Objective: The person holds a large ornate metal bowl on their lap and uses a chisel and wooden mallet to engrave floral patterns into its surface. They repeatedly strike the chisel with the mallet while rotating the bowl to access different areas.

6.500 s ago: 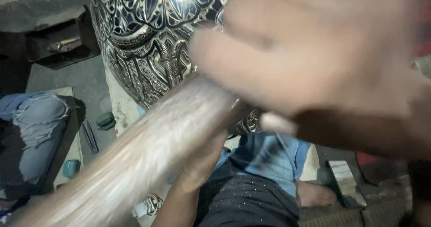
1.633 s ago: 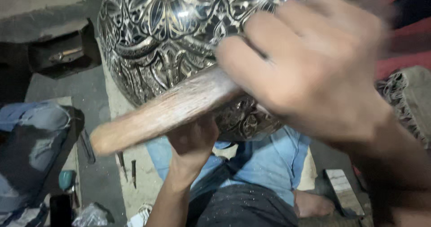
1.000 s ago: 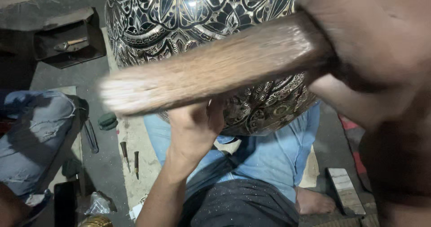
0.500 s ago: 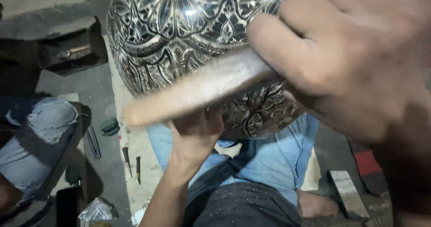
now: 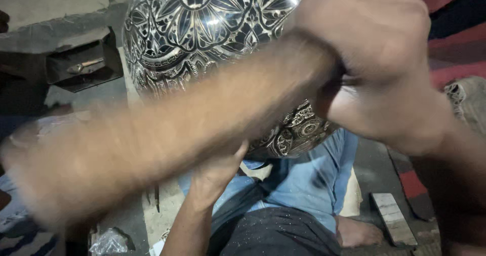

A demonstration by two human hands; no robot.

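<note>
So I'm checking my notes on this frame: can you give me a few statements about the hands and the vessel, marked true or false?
1. The right hand grips a wooden stick. True.
2. The stick is sharp and still. False: it is motion-blurred.
3. The left hand is at the underside of the engraved metal vessel. True.
4. The vessel is plain and smooth. False: floral patterns cover it.
5. The person wears red trousers. False: blue jeans.
</note>
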